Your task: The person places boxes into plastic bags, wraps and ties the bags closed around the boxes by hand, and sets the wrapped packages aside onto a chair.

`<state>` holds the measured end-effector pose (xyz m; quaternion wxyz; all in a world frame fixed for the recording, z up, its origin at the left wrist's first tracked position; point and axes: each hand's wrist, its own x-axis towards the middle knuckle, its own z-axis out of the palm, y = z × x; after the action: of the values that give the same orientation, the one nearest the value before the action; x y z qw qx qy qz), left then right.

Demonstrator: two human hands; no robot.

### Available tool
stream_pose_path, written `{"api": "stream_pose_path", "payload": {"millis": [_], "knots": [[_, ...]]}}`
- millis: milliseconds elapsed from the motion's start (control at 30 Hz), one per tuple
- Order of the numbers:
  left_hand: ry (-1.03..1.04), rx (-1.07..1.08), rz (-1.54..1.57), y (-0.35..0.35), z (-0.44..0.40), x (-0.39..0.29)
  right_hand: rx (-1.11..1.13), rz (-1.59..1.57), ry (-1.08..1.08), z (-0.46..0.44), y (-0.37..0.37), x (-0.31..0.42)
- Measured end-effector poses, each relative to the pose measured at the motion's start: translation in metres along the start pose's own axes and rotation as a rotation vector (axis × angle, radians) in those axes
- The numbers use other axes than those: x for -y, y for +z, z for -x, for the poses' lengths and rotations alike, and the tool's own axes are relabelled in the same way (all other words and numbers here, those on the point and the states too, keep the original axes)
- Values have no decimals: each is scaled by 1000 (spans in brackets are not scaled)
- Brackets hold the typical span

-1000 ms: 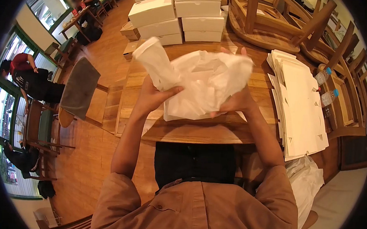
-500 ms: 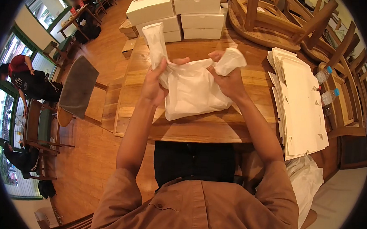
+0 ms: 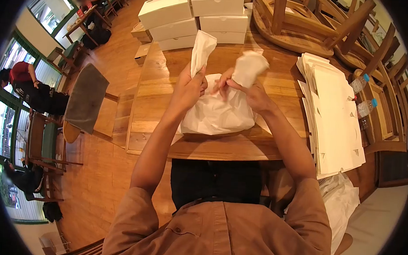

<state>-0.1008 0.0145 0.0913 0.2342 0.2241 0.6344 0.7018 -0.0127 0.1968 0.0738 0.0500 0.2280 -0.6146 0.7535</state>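
Note:
A white plastic bag rests on the wooden table near its front edge. My left hand is closed round one gathered handle of the bag, which sticks up above the fist. The other handle is gripped by my right hand, its top end blurred by motion. Both hands are close together over the top of the bag, a small gap between them. What the bag holds is hidden.
White boxes are stacked at the table's back edge. A pile of flat white card sheets lies at the right, beside plastic bottles and upturned wooden furniture. A chair stands left; people are farther off.
Both of my hands have drawn closer together over the bag. The left one moved right with its handle, and the bag's top is now gathered, where earlier it was spread wider.

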Motion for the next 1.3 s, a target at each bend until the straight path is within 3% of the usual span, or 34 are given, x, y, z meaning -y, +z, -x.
{"api": "stream_pose_path", "payload": {"millis": [100, 167, 233, 367, 433, 567, 667, 733, 767, 833, 900, 933, 1067, 1133, 1267, 1300], "knots": [[35, -11, -95, 8, 1, 0, -75, -16, 124, -4, 3, -10], [63, -36, -161, 12, 1, 3, -105, 152, 104, -2, 21, 4], [229, 47, -173, 11, -1, 7, -185, 546, 33, -4, 32, 13], [83, 217, -195, -7, 5, -2, -212, 704, 62, -2, 30, 8], [153, 382, -365, -14, 7, -5, -214, 836, 75, -6, 31, 5], [273, 441, -265, -7, 12, -1, -193, 1203, 97, -5, 34, 5], [148, 268, -187, 7, 15, -15, -215, 1198, 4, -5, 30, -3], [-53, 87, -150, 8, 11, -12, -270, 1124, -73, -6, 27, -3], [-55, 90, -150, 8, 11, -10, -326, 1053, -153, -5, 25, -1], [-11, 104, -77, 6, 9, -10, -398, 894, -43, -3, 21, -1], [5, 130, -108, 2, 6, -7, -572, 215, -123, -9, 16, -7], [21, 154, -139, 2, 5, -8, -572, 161, -119, -7, 15, -1], [-25, 125, -226, 5, 11, -18, -462, 416, -120, 0, 2, 5], [-26, 95, -98, 6, 7, -14, -342, 566, -246, 3, 2, 4], [-108, 47, -134, -2, 6, -10, -252, 898, -446, 5, 15, 15], [-108, 136, 9, -3, 4, -12, -250, 895, -447, 5, 16, 14]]}}
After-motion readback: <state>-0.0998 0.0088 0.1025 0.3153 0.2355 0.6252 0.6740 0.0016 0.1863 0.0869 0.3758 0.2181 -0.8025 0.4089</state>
